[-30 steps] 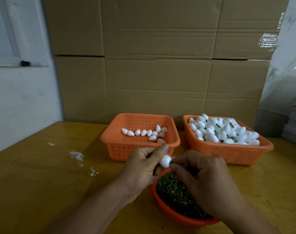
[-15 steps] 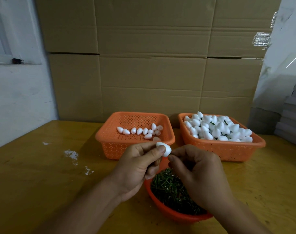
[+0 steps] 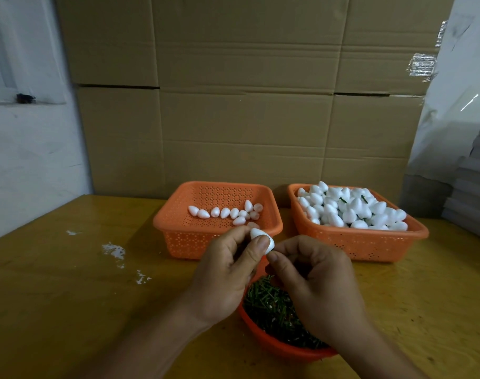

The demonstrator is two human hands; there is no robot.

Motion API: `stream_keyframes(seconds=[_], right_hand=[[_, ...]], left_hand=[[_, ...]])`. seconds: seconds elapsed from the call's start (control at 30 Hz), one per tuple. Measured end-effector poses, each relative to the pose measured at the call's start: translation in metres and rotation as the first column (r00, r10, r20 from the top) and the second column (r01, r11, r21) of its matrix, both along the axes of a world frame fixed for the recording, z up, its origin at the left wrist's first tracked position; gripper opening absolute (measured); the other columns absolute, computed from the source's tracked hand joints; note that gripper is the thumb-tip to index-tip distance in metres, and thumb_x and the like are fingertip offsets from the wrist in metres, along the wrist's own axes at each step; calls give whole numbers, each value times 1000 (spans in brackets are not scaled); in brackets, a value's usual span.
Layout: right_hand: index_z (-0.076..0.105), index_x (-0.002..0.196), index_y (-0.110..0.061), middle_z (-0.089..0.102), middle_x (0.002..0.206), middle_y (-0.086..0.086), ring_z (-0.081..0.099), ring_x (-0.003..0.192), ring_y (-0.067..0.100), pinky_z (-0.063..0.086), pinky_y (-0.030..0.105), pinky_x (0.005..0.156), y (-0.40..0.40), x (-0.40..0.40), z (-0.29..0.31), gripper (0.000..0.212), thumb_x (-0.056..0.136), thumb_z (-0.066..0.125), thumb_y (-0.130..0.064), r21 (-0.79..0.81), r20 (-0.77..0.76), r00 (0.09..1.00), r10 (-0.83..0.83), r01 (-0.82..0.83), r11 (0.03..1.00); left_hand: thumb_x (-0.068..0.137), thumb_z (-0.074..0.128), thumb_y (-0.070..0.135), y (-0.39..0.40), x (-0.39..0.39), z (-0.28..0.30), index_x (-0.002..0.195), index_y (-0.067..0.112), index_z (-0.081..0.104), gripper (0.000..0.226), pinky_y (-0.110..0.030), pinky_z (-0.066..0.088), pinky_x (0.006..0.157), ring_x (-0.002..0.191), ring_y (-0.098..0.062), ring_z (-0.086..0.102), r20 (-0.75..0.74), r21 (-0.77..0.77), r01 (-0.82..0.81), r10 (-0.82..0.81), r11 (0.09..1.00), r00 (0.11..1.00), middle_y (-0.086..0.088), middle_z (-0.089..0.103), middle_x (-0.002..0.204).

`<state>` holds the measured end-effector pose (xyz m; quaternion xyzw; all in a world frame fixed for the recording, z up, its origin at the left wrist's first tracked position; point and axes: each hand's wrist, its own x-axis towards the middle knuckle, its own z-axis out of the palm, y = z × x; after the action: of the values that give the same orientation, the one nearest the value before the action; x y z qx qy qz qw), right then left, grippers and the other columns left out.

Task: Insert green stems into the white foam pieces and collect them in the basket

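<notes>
My left hand (image 3: 227,272) pinches a white foam piece (image 3: 261,237) between thumb and fingers, above the near rim of the left orange basket (image 3: 178,242). My right hand (image 3: 318,285) has its curled fingertips right against the foam piece's lower end; any stem between them is hidden. A red bowl (image 3: 279,348) full of green stems (image 3: 269,307) sits under both hands. The left basket holds several foam pieces (image 3: 225,212) in a row. The right orange basket (image 3: 370,244) is heaped with white foam pieces (image 3: 351,209), some showing green stems.
Everything stands on a yellow wooden table (image 3: 69,296) with white crumbs (image 3: 114,250) at the left. Large cardboard boxes (image 3: 247,91) form a wall behind the baskets. A white wall is at the left, and grey stacked sheets (image 3: 474,187) at the right.
Both hands rose a little with the foam piece, from over the bowl to the left basket's front rim. The left hand turned the piece; the right fingertips stayed against it.
</notes>
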<state>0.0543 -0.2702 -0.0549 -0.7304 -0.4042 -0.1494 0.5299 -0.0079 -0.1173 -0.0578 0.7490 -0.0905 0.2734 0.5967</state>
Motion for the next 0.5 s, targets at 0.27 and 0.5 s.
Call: stream_keyframes(seconds=[0.27, 0.5], right_hand=[[74, 80, -26, 73, 66, -3, 67, 56, 15, 54, 26, 51, -1, 2, 3, 12, 88, 75, -18, 76, -117, 985, 130, -122, 990], [75, 77, -22, 72, 65, 1, 67, 53, 11, 49, 18, 49, -2, 12, 3, 10, 86, 75, -16, 125, -238, 961, 140, -113, 986]], left_hand=[[97, 52, 36, -4, -1, -1, 82, 18, 63, 26, -17, 39, 49, 51, -8, 47, -16, -58, 5, -6, 998, 1000, 6, 51, 56], [101, 44, 43, -6, 1, -1, 85, 19, 65, 37, -21, 39, 49, 53, -14, 47, -25, -77, 0, -1, 997, 1000, -3, 51, 63]])
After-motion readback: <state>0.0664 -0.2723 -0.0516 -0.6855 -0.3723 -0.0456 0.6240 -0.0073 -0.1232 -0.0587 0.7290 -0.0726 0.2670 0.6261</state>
